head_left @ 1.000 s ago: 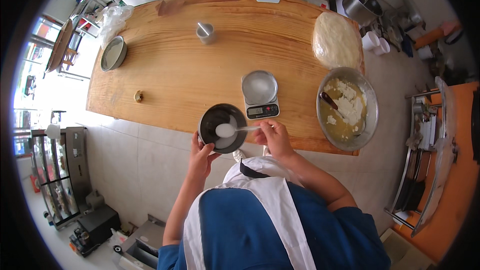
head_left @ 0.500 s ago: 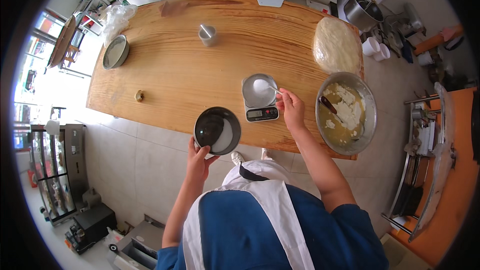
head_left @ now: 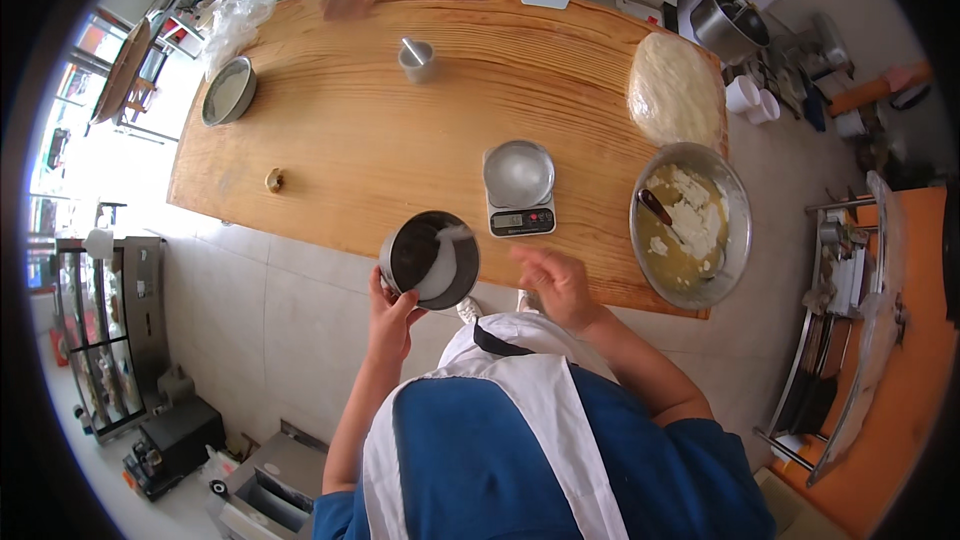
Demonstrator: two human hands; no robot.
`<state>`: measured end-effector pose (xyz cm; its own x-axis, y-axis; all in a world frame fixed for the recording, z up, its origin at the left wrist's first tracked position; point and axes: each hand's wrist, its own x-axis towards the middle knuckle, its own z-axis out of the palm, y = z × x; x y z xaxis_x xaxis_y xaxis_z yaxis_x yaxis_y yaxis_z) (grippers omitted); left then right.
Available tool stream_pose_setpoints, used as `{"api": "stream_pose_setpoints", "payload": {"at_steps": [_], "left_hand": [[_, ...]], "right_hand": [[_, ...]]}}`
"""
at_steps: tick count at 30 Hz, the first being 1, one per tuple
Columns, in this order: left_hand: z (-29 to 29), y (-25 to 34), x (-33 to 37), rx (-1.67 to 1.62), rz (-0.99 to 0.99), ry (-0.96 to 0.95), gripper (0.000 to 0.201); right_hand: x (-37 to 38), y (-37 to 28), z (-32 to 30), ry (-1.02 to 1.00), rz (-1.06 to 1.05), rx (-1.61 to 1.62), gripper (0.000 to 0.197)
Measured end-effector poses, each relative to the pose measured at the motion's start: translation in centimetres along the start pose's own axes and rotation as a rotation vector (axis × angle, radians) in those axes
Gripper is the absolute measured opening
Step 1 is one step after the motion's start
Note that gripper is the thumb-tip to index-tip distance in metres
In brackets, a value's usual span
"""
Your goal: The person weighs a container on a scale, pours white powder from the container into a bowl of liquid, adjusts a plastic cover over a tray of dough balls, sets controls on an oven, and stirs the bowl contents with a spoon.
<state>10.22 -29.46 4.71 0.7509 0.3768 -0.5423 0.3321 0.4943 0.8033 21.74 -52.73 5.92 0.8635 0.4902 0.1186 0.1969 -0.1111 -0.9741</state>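
My left hand (head_left: 393, 318) grips the rim of a dark round metal bowl (head_left: 400, 250), tilted at the table's front edge. White granules (head_left: 437, 275) lie in it, and a pale, blurred spoon-like shape (head_left: 455, 233) shows near its far right wall. My right hand (head_left: 560, 285) hovers between the bowl and the table's front edge, slightly smeared by motion. Its index finger points out, the others look loosely curled, and nothing shows in it. Just beyond stands a digital kitchen scale (head_left: 522, 222) bearing a round metal dish (head_left: 519, 148) with white granules inside.
At the right stands a large metal bowl (head_left: 740, 240) of yellow liquid, white lumps and a dark-handled utensil. Behind it lies a plastic-wrapped pale mass (head_left: 672, 90). The wooden table (head_left: 350, 140) also bears a small cup (head_left: 418, 68), a grey bowl (head_left: 229, 90) and a small brownish object (head_left: 275, 180).
My right hand has drawn back from the scale toward me, and the spoon it held no longer shows in it. A pale spoon-like shape now shows in the dark bowl.
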Motion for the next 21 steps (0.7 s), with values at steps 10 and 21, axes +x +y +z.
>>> {"api": "stream_pose_setpoints", "payload": {"at_steps": [10, 21], "left_hand": [[-0.3, -0.1, 0.3, 0.101, 0.068, -0.035, 0.081], [-0.6, -0.5, 0.6, 0.157, 0.123, -0.074, 0.079]], "right_hand": [[-0.5, -0.3, 1.9, -0.127, -0.094, -0.176, 0.018], [0.3, 0.0, 2.3, -0.082, -0.147, -0.273, 0.017]]}}
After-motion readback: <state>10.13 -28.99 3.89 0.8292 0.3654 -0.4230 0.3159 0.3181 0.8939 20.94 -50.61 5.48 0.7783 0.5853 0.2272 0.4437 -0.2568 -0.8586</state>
